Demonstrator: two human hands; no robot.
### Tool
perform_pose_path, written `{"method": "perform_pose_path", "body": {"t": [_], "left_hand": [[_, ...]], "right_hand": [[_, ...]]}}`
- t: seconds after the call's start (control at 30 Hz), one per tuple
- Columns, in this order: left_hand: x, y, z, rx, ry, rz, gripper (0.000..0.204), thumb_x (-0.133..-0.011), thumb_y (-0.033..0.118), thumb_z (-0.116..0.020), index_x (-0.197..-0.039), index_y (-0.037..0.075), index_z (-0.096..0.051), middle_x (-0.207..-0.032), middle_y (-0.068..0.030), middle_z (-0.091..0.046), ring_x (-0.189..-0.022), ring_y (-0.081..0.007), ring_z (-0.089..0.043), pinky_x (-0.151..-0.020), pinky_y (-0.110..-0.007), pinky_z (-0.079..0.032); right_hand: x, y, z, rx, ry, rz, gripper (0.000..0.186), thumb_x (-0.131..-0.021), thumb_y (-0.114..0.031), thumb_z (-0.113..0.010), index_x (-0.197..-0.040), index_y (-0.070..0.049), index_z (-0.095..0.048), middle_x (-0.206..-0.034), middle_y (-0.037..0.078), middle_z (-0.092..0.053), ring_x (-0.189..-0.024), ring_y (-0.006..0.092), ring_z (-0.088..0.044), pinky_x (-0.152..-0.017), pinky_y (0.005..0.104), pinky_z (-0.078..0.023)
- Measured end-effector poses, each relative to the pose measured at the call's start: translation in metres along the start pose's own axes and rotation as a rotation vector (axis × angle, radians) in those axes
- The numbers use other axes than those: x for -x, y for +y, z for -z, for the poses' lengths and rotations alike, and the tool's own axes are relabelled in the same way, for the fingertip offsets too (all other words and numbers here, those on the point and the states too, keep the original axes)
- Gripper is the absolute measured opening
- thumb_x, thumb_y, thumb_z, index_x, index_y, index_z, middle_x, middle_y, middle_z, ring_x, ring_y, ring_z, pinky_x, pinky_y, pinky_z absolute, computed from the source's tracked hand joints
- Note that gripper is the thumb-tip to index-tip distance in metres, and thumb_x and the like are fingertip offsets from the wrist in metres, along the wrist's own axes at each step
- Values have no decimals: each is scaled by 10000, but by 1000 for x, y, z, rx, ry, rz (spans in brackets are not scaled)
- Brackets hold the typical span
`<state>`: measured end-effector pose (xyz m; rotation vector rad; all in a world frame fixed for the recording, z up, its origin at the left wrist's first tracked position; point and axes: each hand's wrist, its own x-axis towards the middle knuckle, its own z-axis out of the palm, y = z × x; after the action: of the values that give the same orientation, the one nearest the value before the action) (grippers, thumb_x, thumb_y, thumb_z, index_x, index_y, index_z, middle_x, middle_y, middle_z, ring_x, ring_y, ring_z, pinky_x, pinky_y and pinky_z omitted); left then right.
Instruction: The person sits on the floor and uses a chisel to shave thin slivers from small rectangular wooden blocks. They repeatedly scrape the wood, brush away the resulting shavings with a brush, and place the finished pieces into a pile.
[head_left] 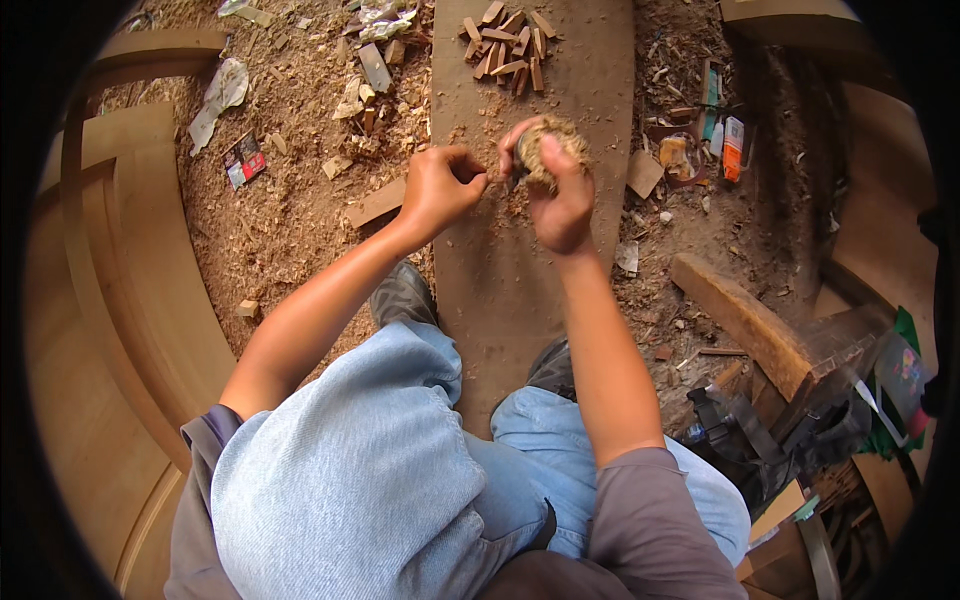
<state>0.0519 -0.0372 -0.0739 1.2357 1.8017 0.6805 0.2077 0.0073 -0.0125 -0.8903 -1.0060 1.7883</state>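
My right hand (563,205) grips a tan, shaggy clump that looks like wood shavings (545,135), held over the board. A dark rounded edge shows at the clump's left side; what it belongs to is hidden by fingers and shavings. To its left, my left hand (437,185) is closed, thumb and fingertips pinched together. I cannot make out whether anything small is between them. Both hands are above a long brown board (485,300) running away from me between my feet. At its far end lies a pile of several small wooden pieces (508,45).
Wood shavings (300,230) cover the ground left of the board. Carved wooden panels (150,220) stand at the far left. On the right are an orange-and-white package (733,150), a thick wooden block (745,320) and a dark strapped item (740,425). A wood offcut (377,203) lies beside my left wrist.
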Motion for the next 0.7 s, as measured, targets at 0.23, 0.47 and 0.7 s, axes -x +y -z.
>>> {"method": "perform_pose_path", "body": {"t": [0.23,0.47,0.7], "left_hand": [[2,4,4,-9,-14,-6,129,-764,95,-735,-831,-15,-748,-755,-151,-738,-668,-189,-725,-653,-311,-575],[1,3,3,11,-21,0,130,-766,94,-737,-826,-21,-742,-755,-147,-739,-667,-185,-722,-653,-308,-572],[0,-4,7,55,-43,19,153,-820,141,-784,-901,18,-744,-789,-75,-741,-732,-138,-704,-693,-285,-557]], "right_hand": [[0,0,-5,-104,-26,-16,382,-973,-307,-372,-1014,19,-567,-868,101,-578,-813,174,-539,-780,312,-438],[-1,2,-2,-12,-61,33,368,-993,-299,-371,-1035,11,-566,-883,95,-589,-828,171,-553,-785,321,-450],[-8,1,15,129,24,62,378,-972,-323,-472,-1128,-2,-599,-969,105,-645,-898,179,-608,-833,309,-484]]}}
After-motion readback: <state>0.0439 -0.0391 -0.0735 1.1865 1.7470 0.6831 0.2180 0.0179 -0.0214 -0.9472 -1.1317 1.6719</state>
